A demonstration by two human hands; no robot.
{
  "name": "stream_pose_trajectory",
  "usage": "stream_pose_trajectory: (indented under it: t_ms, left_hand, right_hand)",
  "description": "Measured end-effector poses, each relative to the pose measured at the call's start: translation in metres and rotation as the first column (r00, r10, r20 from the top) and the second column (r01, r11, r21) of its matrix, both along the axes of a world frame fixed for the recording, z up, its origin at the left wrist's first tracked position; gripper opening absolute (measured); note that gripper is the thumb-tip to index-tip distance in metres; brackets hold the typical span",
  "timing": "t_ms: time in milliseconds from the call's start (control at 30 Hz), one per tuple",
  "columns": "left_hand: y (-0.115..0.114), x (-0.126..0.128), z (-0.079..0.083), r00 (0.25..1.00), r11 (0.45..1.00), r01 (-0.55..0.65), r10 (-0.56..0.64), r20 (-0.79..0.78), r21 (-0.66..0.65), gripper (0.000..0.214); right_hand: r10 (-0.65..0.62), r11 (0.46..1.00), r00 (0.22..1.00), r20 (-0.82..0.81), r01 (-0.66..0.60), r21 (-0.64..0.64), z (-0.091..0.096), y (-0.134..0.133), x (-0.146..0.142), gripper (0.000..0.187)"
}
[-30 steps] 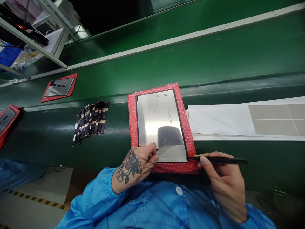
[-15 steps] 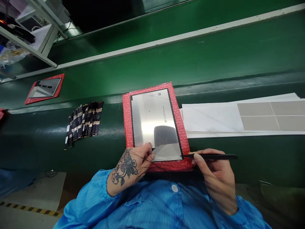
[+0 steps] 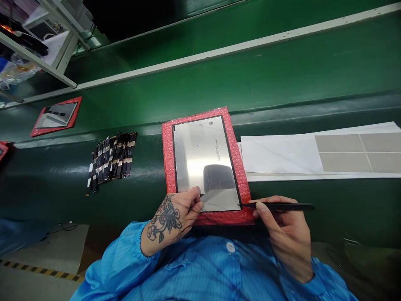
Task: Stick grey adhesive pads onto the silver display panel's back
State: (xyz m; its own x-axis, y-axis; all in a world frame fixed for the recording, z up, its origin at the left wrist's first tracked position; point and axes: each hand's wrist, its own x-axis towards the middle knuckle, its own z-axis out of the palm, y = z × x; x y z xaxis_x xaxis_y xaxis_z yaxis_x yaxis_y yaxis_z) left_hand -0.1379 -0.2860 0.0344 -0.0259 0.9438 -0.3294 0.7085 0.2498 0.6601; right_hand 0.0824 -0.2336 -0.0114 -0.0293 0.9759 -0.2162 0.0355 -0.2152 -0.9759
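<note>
Cables (image 3: pixel 110 159): fanned row, left of centre.
Sheets (image 3: pixel 282 155): stacked, right side.
Second panel (image 3: pixel 55 116): upper left, on red wrap.
Shelf (image 3: pixel 40 62): upper-left corner.

The left hand (image 3: pixel 171 215), wrist bent inward, pinches thumb against forefinger; the right hand (image 3: pixel 286 234) curls in a pen-like grip.
</note>
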Motion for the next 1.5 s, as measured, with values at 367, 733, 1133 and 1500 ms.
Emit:
stream_pose_trajectory:
  t_ms: [367, 733, 1133, 1500]
  left_hand:
    - [-0.0005, -0.0015, -0.0036, 1.0, 0.998, 0.006, -0.007, 0.002, 0.062, 0.016]
    - [-0.0006, 0.0007, -0.0038, 1.0, 0.998, -0.011, 0.012, -0.01, 0.061, 0.017]
    - [-0.0005, 0.002, -0.0013, 0.998, 0.997, 0.037, -0.034, -0.045, 0.071, 0.015]
    - [0.0014, -0.0029, 0.0016, 0.949, 0.996, 0.027, -0.054, -0.312, -0.088, 0.017]
  right_hand:
    - [0.025, 1.0, 1.0, -0.013, -0.026, -0.012, -0.0007, -0.0007, 0.001, 0.02]
    - [0.023, 1.0, 1.0, -0.01, -0.023, 0.004, -0.003, -0.0005, 0.0007, 0.026]
    - [0.024, 1.0, 1.0, 0.008, -0.024, -0.016, -0.0021, 0.0001, 0.0014, 0.021]
    - [0.003, 1.0, 1.0, 0.003, -0.003, -0.022, -0.0052, -0.0012, 0.0028, 0.023]
